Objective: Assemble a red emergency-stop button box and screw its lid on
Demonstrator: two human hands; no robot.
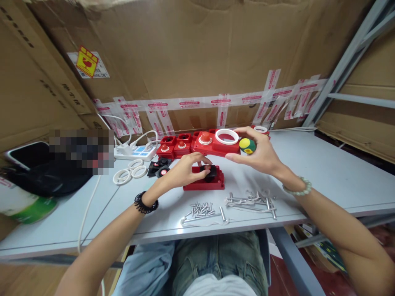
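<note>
My left hand (185, 172) is closed, its thumb and fingers pinching a small black part (211, 174) with a reddish mark on top. That part sits at or just over a red rectangular base (203, 186) on the table; whether it rests inside cannot be told. Above and behind the base, my right hand (262, 152) grips the end of a red housing (212, 147). The housing bears a round red knob (205, 138) and a white ring (227, 136). A screwdriver (247, 146) with a green and yellow handle is tucked in the same hand; its shaft is hidden.
Several red housings (166, 151) stand in a row behind. White rings (122, 176), black parts (159, 167) and a power strip (135, 153) lie left. Small screws (203, 209) and long bolts (251, 200) lie near the front edge. Cardboard (197, 53) walls the back.
</note>
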